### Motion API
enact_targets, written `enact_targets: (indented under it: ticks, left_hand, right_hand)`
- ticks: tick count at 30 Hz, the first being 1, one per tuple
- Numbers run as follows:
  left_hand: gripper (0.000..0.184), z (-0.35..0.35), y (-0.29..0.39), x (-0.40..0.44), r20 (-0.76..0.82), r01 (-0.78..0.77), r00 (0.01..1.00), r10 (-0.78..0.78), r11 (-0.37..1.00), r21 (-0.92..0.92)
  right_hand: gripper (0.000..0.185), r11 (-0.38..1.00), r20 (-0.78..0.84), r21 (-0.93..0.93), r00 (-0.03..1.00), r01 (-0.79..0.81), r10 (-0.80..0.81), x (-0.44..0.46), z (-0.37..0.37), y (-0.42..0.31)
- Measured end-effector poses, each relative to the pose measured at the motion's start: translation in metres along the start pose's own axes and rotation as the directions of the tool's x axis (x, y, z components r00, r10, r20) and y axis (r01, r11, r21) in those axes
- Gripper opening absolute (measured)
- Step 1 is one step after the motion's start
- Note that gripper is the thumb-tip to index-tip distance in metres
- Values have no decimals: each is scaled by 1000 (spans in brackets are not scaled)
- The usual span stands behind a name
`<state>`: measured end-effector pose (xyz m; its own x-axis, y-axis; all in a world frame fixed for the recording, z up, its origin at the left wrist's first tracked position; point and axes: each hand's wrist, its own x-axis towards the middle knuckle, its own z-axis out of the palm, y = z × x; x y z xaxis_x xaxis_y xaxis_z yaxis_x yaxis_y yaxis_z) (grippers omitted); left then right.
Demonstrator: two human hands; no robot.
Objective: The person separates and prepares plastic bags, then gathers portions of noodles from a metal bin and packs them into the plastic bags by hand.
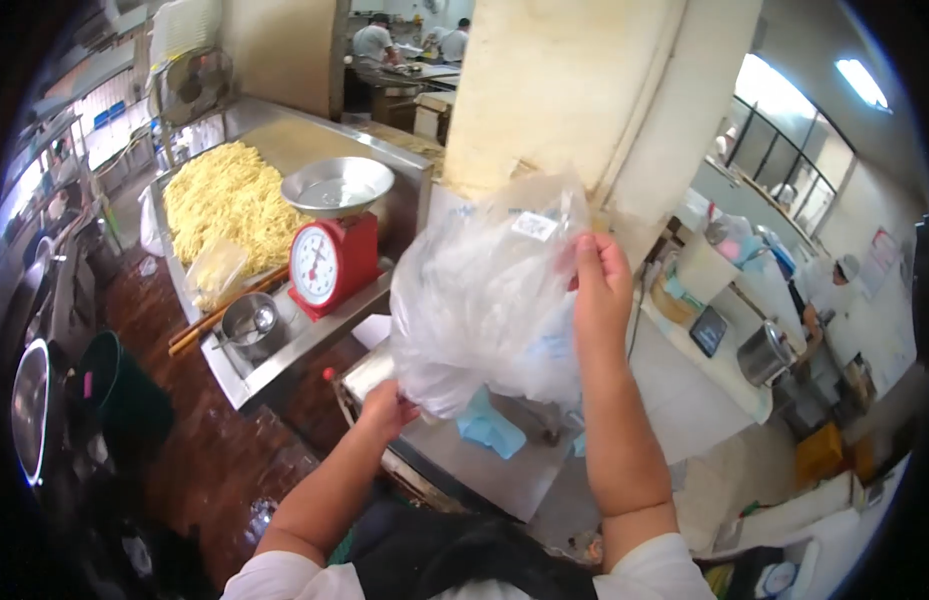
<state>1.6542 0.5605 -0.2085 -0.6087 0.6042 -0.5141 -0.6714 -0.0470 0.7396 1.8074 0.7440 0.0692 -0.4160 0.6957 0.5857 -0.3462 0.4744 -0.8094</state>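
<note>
A large clear plastic bag (474, 290) with a small white label hangs between my two hands, above a work surface. My right hand (601, 275) grips its upper right edge, thumb against fingers. Lower down, my left hand (386, 408) pinches the bag's bottom left corner. Whatever the bag contains is hard to make out through the cloudy plastic. Beneath it, a light blue plastic piece (491, 425) lies on the metal surface (484, 470).
To the left, a steel table (254, 375) bears a heap of yellow noodles (229, 205), a red scale (334, 262) with a metal pan, a metal pot (251, 325) and wooden sticks (189, 332). A pillar (554, 90) stands ahead. Right, a counter holds a steel pot (764, 350). People work farther off.
</note>
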Motion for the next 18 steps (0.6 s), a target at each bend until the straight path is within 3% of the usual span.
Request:
enact_targets:
  ticks: [1, 2, 3, 4, 6, 7, 9, 11, 12, 13, 15, 16, 18]
  left_hand:
    - [28, -6, 1, 6, -36, -45, 998, 48, 996, 78]
    - [31, -3, 13, -15, -194, -240, 946, 261, 963, 124]
    - [34, -3, 24, -13, -190, -633, 714, 673, 738, 234]
    - [37, 23, 58, -53, -170, -796, 533, 829, 559, 231]
    - [54, 61, 112, -111, 30, -965, 209, 977, 201, 166]
    - [63, 83, 140, -142, 163, -993, 103, 981, 92, 77]
    - [85, 127, 174, -181, 301, -999, 29, 953, 41, -34]
    - [100, 171, 201, -198, 470, -982, -5, 883, 84, -170]
    - [112, 193, 209, -197, 514, -980, 49, 857, 140, -140]
    - [118, 217, 213, -195, 537, -978, 69, 841, 165, -132]
    - [123, 260, 213, -169, 525, -1000, -10, 851, -21, 15]
    - [123, 274, 206, -152, 533, -1000, -24, 846, -30, 3]
    - [123, 301, 197, -122, 509, -996, 77, 857, 91, -4]
  right_hand:
    - [21, 1000, -19, -15, 1000, 10, -10, 8, -6, -11]
    - [22, 1000, -48, -3, 999, 24, -24, 16, -11, -25]
    - [22, 999, -78, 10, 996, 38, -37, 25, -18, -39]
    - [22, 999, -100, -6, 994, 51, -51, 34, -27, -53]
    - [22, 991, -103, -83, 988, 105, -113, 51, -48, -81]
    - [22, 990, -114, -93, 986, 109, -120, 58, -57, -94]
    - [21, 967, -114, -192, 974, 170, -194, 72, -74, -114]
    - [21, 945, -78, -255, 970, 206, -232, 85, -85, -127]
    - [20, 921, -39, -312, 965, 235, -259, 91, -91, -133]
    - [20, 913, -19, -337, 968, 228, -249, 100, -98, -132]
    - [21, 884, 29, -385, 961, 264, -274, 115, -105, -117]
    - [21, 854, 82, -431, 955, 290, -284, 120, -109, -106]
    - [22, 819, 63, -506, 959, 270, -277, 126, -112, -76]
